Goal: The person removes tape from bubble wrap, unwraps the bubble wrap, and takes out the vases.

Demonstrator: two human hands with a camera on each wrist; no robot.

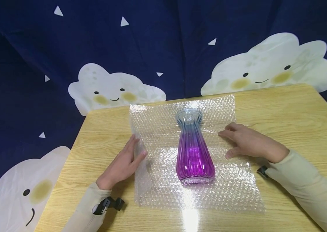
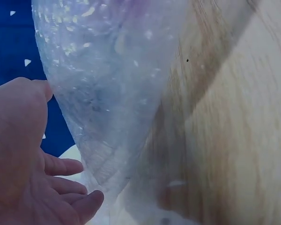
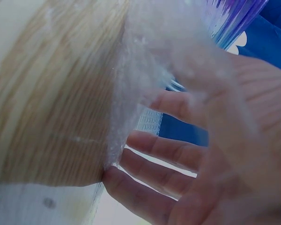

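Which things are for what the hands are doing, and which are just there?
Probably for the job:
- vase, on the bubble wrap
- bubble wrap
- left hand
- right hand

Just around it:
- table, underneath
- blue cloth with clouds, behind

Left fingers [image 1: 129, 146] extended, right fingers [image 1: 228, 134] spread
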